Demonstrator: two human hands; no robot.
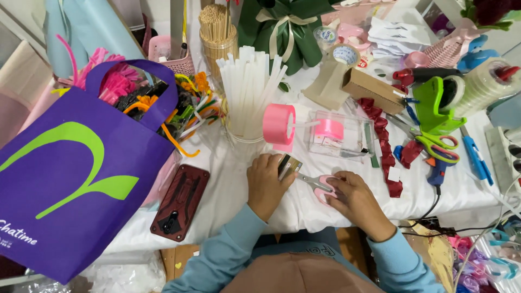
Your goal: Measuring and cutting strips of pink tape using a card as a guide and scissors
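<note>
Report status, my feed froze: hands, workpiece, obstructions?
Left hand pinching small card. Right hand gripping pink scissors, blades at card. Pink tape roll just beyond.

A table [228,190] draped in white cloth, brightly and evenly lit, with brown floor [429,244] below.

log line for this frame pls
left hand: holds small card | right hand: grips pink scissors, blades at card | pink ribbon roll behind
</note>
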